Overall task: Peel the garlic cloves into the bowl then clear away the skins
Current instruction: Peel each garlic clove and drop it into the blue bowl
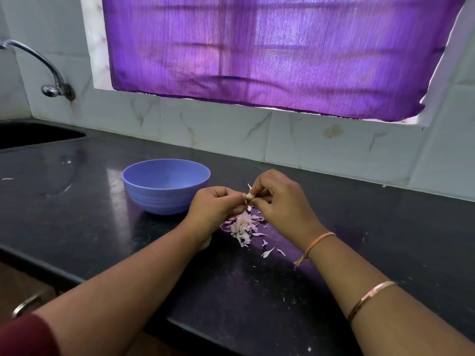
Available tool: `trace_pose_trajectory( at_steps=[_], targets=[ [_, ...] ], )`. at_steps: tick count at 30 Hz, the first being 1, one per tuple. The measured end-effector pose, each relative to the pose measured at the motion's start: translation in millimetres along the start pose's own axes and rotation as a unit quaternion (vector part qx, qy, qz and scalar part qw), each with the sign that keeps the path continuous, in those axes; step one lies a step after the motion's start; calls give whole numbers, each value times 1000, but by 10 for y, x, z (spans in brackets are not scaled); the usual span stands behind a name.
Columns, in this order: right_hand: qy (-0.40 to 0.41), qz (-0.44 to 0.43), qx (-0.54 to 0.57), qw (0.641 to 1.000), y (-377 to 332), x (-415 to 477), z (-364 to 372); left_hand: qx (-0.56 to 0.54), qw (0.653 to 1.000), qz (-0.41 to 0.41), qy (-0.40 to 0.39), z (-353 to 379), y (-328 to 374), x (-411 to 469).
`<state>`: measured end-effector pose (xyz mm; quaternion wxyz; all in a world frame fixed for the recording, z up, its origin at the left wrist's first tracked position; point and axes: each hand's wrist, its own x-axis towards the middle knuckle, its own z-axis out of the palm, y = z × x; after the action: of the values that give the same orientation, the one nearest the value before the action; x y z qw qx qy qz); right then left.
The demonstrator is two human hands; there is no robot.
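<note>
Head view: both hands meet above the counter (77,201), with one clove (249,196) between them.
Clove: small and pale, held at the fingertips of both hands, above the skins and to the right of the bowl.
Left hand (216,209): fingers curled, thumb and forefinger pinching the clove's left end; the forearm runs in from lower left.
Right hand (280,199): fingers bent, tips gripping the clove's right end, back of the hand up; a thread (318,242) is on the wrist and a bangle (370,299) further up the forearm.
Skins (243,226): a loose pinkish pile on the counter just below the hands, with a few flakes scattered toward the near edge.
Bowl (159,199): blue, upright, just left of the left hand; its floor is out of sight.
Sink (30,134): far left, under a tap (51,73).
Curtain (270,52): purple, over the window behind.
</note>
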<state>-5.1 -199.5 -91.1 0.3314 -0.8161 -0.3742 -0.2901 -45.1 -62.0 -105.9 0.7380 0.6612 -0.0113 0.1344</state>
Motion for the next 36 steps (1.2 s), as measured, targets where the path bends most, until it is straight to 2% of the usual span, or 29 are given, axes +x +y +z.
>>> trace_pose_trajectory(
  at_steps=[4, 8, 14, 16, 22, 29, 36],
  targets=[
    [-5, 15, 18, 1000, -10, 13, -1, 27, 999, 16, 13, 17, 18, -9],
    [-24, 116, 107, 987, -41, -3, -31, 52, 998, 29, 26, 30, 5, -12],
    [6, 211, 339, 917, -77, -11, -124, 95, 993, 37, 57, 22, -21, 20],
    [10, 229, 377, 897, -79, -17, -136, 91, 993, 37, 64, 23, -31, 28],
    [7, 249, 383, 890, -71, -27, -141, 52, 995, 38, 70, 19, -55, 55],
    [11, 233, 348, 908, -65, -32, -147, 59, 997, 53, 21, 20, -35, 13],
    [-1, 214, 337, 917, -76, -31, -135, 72, 995, 64, 24, 25, 1, -27]
  ],
)
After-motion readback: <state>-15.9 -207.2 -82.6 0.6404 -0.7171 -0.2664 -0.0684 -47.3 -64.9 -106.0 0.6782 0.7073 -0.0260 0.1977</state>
